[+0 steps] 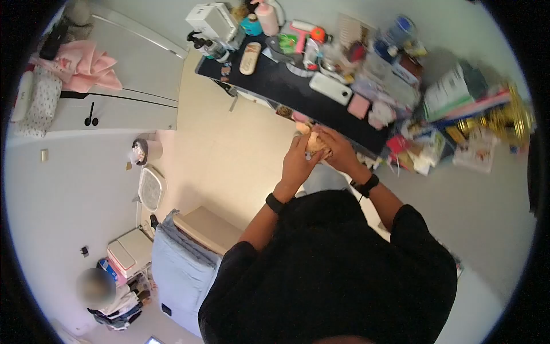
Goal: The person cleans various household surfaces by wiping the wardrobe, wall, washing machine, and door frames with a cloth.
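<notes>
Between my two hands, in front of the desk's near edge, is a small peach-coloured item that looks soft and lumpy; its exact kind cannot be made out. My left hand grips it from the left, the thumb along its lower side. From the right, the fingers of my right hand curl over its top and side and hide part of it. Each wrist wears a dark band. Just past the hands runs the black desktop, with small things showing under its edge.
The desk carries a white phone-like device, a pink square, an oblong case, pump bottles and heaped packets. Left stand a waste bin and a bed with blue bedding. Another person is at lower left.
</notes>
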`<state>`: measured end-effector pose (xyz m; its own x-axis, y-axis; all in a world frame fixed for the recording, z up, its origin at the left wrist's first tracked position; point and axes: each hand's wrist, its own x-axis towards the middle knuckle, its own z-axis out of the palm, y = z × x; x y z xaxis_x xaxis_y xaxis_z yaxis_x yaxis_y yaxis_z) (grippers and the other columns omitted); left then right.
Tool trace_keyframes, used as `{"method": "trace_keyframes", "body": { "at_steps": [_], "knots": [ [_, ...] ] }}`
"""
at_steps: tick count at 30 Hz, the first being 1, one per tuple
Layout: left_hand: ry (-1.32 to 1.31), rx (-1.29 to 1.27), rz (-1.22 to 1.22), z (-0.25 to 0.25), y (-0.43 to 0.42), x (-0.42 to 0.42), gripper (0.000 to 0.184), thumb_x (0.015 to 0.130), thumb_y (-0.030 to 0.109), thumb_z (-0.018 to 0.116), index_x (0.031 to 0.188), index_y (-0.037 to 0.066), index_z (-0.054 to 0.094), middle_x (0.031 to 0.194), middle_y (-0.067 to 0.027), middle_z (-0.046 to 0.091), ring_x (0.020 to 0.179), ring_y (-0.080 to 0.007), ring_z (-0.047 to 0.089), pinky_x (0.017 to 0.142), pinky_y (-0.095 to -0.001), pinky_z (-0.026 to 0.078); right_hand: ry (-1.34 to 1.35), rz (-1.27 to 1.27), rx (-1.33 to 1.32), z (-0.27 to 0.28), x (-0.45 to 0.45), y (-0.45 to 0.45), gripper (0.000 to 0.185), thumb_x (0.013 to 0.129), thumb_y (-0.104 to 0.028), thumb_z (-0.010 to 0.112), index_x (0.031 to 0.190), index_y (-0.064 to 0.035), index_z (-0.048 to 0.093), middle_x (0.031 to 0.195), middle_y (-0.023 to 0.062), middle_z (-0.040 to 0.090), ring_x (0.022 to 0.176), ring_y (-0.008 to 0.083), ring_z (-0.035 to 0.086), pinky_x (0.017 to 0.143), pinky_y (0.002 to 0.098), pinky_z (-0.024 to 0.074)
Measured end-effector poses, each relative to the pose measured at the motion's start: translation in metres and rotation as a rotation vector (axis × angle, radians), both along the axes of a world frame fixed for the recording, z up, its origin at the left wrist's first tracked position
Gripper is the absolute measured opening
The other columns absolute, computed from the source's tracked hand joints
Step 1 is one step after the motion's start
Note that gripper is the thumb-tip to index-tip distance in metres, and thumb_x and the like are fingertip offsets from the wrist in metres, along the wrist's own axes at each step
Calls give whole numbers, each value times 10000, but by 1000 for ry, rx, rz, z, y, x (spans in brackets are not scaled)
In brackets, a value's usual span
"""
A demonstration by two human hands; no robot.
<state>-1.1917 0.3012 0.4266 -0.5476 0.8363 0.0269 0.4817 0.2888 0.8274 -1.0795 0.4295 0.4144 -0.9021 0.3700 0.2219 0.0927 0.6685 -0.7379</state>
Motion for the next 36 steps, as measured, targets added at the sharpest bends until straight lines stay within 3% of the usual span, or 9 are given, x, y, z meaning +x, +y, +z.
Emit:
{"method": "trace_keyframes", "body": {
  "at_steps": [5,9,16,19,21,26,28,30,36],
  "knots": [
    [124,-89,114,-47,46,-90,566,797,215,726,1272,30,481,1160,-158,539,976,-353,608,756,-394,523,-94,6,8,-56,-104,43,642,696,61,663,1310,-41,502,1319,118,508,1207,303,509,994,359,451],
    [71,-94,124,-72,68,-144,511,804,192,709,1221,22,468,1149,-165,542,950,-363,606,748,-420,520,-134,5,20,-82,-163,61,779,676,44,692,1391,-91,415,1399,109,421,1285,306,426,1039,387,419],
    [73,-204,51,-161,92,-214,382,820,209,675,1106,27,498,1102,-160,539,919,-382,603,727,-457,511,-367,-171,5,-156,-220,54,873,700,55,682,1456,-104,278,1451,157,338,1364,364,297,1129,413,300],
    [12,-307,29,-181,92,-232,376,821,243,674,1083,24,517,1082,-170,548,914,-386,603,724,-455,510,-449,-210,68,-175,-241,48,840,705,58,675,1445,-96,308,1454,150,344,1379,349,283,1134,410,296],
    [-21,-369,9,-181,84,-251,376,851,291,647,1069,4,538,1078,-212,567,934,-404,590,759,-465,496,-434,-189,39,-176,-253,43,805,713,66,663,1431,-93,337,1451,146,355,1383,341,283,1136,404,296],
    [50,-465,9,-173,93,-310,410,829,364,671,970,-6,565,963,-198,607,893,-383,615,727,-459,511,-269,-189,-86,-174,-307,52,694,718,71,631,1371,-34,417,1405,161,408,1348,369,329,1104,411,322],
    [103,-386,-22,-179,104,-333,398,823,346,682,1008,5,590,1012,-181,621,888,-368,629,738,-435,522,-237,-203,-145,-168,-326,60,709,711,63,640,1375,-41,415,1407,159,407,1347,373,328,1104,415,321],
    [3,-224,-7,-182,121,-342,393,810,287,703,1119,67,599,1096,-147,628,933,-339,635,768,-405,529,-232,-305,-91,-176,-333,65,720,711,58,650,1381,-53,411,1412,154,402,1345,376,327,1105,421,315],
    [91,-243,-356,-194,177,-320,365,811,295,678,1113,102,609,1068,-135,637,856,-304,658,699,-378,549,-312,-619,-59,-178,-294,68,664,811,8,612,1415,-7,336,1466,194,312,1354,379,304,1110,425,288]
  ]
}}
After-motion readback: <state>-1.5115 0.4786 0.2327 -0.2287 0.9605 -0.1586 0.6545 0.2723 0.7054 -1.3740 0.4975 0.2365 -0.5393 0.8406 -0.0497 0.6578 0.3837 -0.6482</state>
